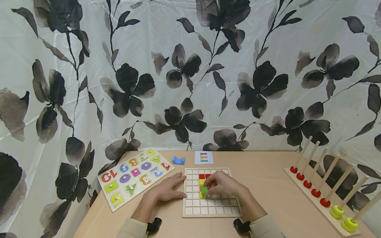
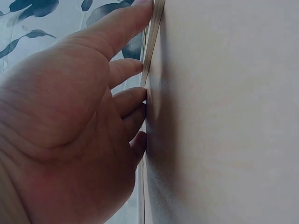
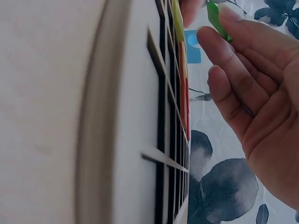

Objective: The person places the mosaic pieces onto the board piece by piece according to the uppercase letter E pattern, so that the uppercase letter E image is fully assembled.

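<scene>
A wooden grid board (image 1: 191, 211) with square cells lies on the table. Red tiles (image 1: 202, 176), a yellow tile (image 1: 203, 195) and an orange one fill some cells in its middle; my right hand hides part of that area. Between thumb and fingertips my right hand (image 1: 224, 184) pinches a small green tile (image 1: 204, 190), held over these cells. The right wrist view shows the green tile (image 3: 216, 21) raised above the board's surface. My left hand (image 1: 169, 189) rests at the board's left edge, fingers extended and thumb touching the rim; it holds nothing.
A number-and-shape puzzle board (image 1: 137, 180) lies at the left. Behind the grid are a blue curved piece (image 1: 179, 161) and a pattern card (image 1: 204, 157). A peg rack (image 1: 319, 201) with red and yellow rings stands right. Something green (image 1: 240, 202) shows beside my right wrist.
</scene>
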### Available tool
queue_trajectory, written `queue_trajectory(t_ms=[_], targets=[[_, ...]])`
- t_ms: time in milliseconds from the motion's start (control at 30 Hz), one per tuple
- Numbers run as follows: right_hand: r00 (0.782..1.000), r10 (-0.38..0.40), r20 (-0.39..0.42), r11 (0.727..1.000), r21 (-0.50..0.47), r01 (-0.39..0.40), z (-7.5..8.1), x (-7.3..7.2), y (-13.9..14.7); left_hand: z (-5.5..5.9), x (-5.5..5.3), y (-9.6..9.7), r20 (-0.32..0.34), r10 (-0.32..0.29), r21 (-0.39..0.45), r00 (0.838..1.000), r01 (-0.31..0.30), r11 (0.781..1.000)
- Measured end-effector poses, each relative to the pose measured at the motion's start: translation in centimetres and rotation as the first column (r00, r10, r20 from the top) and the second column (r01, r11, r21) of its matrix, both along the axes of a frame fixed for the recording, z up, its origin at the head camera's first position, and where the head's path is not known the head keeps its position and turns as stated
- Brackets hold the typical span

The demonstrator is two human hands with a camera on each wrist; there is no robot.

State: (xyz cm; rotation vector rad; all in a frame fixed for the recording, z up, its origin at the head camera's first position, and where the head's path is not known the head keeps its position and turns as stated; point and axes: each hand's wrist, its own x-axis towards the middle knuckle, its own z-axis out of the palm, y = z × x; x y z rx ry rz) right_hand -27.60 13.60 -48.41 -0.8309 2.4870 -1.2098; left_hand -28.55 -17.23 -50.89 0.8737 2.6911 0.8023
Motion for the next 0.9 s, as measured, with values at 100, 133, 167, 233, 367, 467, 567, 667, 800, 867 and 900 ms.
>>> queue_trajectory(t_ms=[100, 133, 167, 233, 367, 467, 567, 667, 800, 867, 900], targets=[[1.0, 0.011, 0.003, 1.0, -0.002, -0.011, -0.06, 0.17, -0.29, 0.04, 0.05, 0.03, 0.004, 0.002, -0.004, 1.0, -0.002, 1.0], [1.0, 0.016, 0.003, 1.0, -0.004, -0.016, -0.08, 0.2, -0.37, 0.07, 0.07, 0.04, 0.004, 0.003, -0.006, 1.0, -0.003, 1.0], [1.0, 0.021, 0.004, 1.0, -0.005, -0.021, -0.1, 0.22, -0.45, 0.09, 0.08, 0.05, 0.004, 0.003, -0.009, 1.0, -0.003, 1.0], [1.0, 0.021, 0.014, 1.0, -0.004, -0.021, -0.15, 0.23, -0.56, 0.16, 0.1, 0.06, 0.003, 0.004, -0.013, 1.0, -0.004, 1.0], [1.0, 0.016, 0.016, 1.0, 0.004, -0.017, -0.24, 0.16, -0.63, 0.29, 0.16, 0.06, 0.002, 0.003, -0.016, 1.0, -0.003, 1.0], [1.0, 0.021, 0.013, 1.0, 0.007, -0.021, -0.39, 0.07, -0.6, 0.3, 0.18, 0.03, 0.002, 0.003, -0.015, 1.0, -0.003, 1.0], [1.0, 0.025, 0.008, 1.0, 0.012, -0.025, -0.59, -0.02, -0.59, 0.24, 0.19, 0.0, 0.003, 0.005, -0.013, 1.0, -0.005, 1.0], [1.0, 0.023, 0.002, 0.999, 0.022, -0.023, -0.73, -0.05, -0.55, 0.19, 0.22, -0.02, 0.003, 0.007, -0.012, 1.0, -0.007, 1.0], [1.0, 0.027, 0.009, 0.999, 0.024, -0.028, -0.79, 0.02, -0.55, 0.13, 0.23, -0.04, 0.001, 0.009, -0.01, 1.0, -0.009, 1.0], [0.999, 0.032, 0.018, 0.999, 0.021, -0.032, -0.75, 0.12, -0.58, 0.1, 0.19, -0.03, 0.0, 0.01, -0.007, 1.0, -0.01, 1.0], [0.999, 0.035, 0.022, 0.999, 0.019, -0.035, -0.71, 0.18, -0.6, 0.07, 0.18, -0.03, 0.002, 0.01, -0.006, 1.0, -0.01, 1.0]])
